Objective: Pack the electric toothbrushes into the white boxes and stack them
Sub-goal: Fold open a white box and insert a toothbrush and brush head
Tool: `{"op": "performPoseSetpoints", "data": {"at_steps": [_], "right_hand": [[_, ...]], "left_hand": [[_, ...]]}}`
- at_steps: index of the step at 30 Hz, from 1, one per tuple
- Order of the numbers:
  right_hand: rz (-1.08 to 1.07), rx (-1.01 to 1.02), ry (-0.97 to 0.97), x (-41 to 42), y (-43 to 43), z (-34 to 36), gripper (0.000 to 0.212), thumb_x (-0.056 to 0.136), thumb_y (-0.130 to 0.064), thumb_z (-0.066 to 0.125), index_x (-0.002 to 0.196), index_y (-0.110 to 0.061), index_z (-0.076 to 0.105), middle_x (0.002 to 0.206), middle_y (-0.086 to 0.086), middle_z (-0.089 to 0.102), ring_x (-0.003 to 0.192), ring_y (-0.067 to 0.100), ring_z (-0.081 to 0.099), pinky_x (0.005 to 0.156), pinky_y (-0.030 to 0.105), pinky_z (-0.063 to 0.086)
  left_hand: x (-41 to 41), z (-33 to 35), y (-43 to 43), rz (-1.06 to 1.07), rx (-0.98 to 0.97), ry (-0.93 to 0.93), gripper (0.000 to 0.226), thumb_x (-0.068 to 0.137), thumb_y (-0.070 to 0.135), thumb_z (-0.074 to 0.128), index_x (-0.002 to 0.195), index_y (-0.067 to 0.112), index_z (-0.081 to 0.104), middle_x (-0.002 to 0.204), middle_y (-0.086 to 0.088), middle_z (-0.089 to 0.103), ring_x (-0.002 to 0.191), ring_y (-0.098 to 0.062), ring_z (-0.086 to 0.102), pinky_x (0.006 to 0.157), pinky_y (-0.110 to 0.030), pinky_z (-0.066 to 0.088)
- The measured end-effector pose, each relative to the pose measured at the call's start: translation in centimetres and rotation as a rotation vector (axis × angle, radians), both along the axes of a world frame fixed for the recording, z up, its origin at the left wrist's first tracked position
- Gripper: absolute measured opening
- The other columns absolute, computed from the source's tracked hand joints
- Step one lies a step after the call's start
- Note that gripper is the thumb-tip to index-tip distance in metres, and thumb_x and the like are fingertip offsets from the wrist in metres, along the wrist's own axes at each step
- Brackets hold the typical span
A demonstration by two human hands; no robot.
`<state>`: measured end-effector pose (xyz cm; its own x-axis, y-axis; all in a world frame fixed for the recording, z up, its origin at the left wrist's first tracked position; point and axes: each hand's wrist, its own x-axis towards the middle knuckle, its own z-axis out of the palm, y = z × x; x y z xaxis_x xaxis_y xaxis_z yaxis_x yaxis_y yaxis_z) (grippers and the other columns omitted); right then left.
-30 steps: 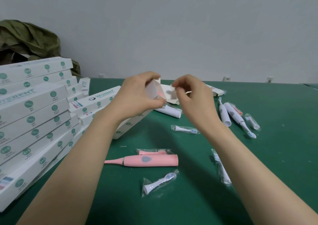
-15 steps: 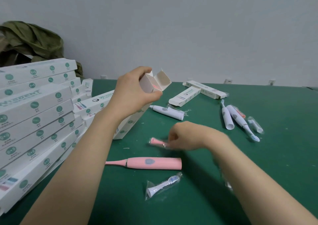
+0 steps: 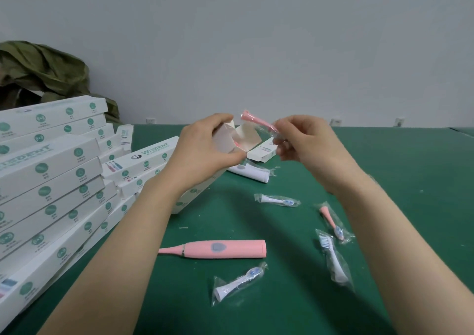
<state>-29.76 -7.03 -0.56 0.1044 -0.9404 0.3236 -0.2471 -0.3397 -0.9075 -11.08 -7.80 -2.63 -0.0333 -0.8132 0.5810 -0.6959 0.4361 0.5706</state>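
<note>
Now raised, the right hand (image 3: 305,145) pinches a pink brush head (image 3: 256,120), base slanting up-left; the left hand (image 3: 202,150) grips the white box (image 3: 222,140).

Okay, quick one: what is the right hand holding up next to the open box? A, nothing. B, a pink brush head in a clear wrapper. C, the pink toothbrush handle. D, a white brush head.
B: the right hand pinches a wrapped pink brush head beside the open box gripped by the left hand; the pink handle lies on the table.
</note>
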Motion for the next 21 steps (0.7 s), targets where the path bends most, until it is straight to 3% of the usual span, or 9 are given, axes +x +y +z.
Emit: {"op": "performPoseSetpoints", "data": {"at_steps": [2,5,8,12,16,21], "right_hand": [[-0.217,-0.211,0.254,-0.3,-0.3,-0.1,0.011,0.091,-0.023,0.060,0.087,-0.016,0.067,0.061,-0.010,0.058,0.051,-0.001,0.053,0.056,0.011,0.041],[-0.286,-0.381,0.416,-0.1,0.0,0.1,0.008,0.088,-0.019,0.065,0.093,-0.015,0.070,0.063,-0.018,0.050,0.056,-0.005,0.048,0.055,0.004,0.033],[-0.261,-0.494,0.516,0.6,0.1,0.1,0.012,0.087,-0.012,0.065,0.098,-0.013,0.071,0.080,-0.006,0.050,0.063,-0.001,0.044,0.063,0.000,0.030],[-0.195,-0.464,0.478,1.4,0.3,-0.5,0.020,0.083,-0.011,0.069,0.103,-0.015,0.069,0.087,-0.002,0.059,0.065,-0.002,0.049,0.068,0.006,0.036],[-0.183,-0.438,0.258,1.6,0.4,-0.7,0.034,0.082,-0.009,0.071,0.113,-0.014,0.058,0.094,-0.006,0.063,0.074,0.001,0.059,0.076,0.013,0.047],[-0.265,-0.454,0.274,1.6,-0.3,-1.3,0.015,0.078,-0.014,0.076,0.089,-0.011,0.067,0.084,-0.005,0.061,0.071,0.001,0.058,0.066,0.003,0.040]], "left_hand": [[-0.2,0.0,0.0,0.003,0.003,-0.025,0.063,0.067,0.029,0.079,0.127,0.025,0.058,0.104,0.014,0.059,0.096,-0.008,0.056,0.083,-0.018,0.041],[-0.6,-0.1,0.1,-0.021,0.014,-0.068,0.065,0.067,0.029,0.080,0.127,0.024,0.057,0.103,0.014,0.058,0.096,-0.009,0.055,0.083,-0.017,0.040],[-1.0,-0.3,0.3,-0.058,0.044,-0.086,0.067,0.066,0.031,0.081,0.128,0.027,0.057,0.108,0.015,0.059,0.100,-0.006,0.056,0.087,-0.018,0.042],[-1.4,-0.2,0.7,-0.113,0.050,-0.078,0.069,0.062,0.037,0.076,0.128,0.029,0.057,0.111,0.015,0.063,0.101,-0.006,0.057,0.092,-0.022,0.045],[-1.3,0.1,0.8,-0.099,0.028,-0.067,0.064,0.067,0.026,0.079,0.127,0.027,0.058,0.108,0.016,0.061,0.099,-0.001,0.056,0.088,-0.012,0.042],[-1.3,0.2,1.0,-0.111,0.031,-0.063,0.066,0.067,0.027,0.081,0.128,0.026,0.057,0.107,0.017,0.059,0.100,0.001,0.054,0.088,-0.011,0.042]]}}
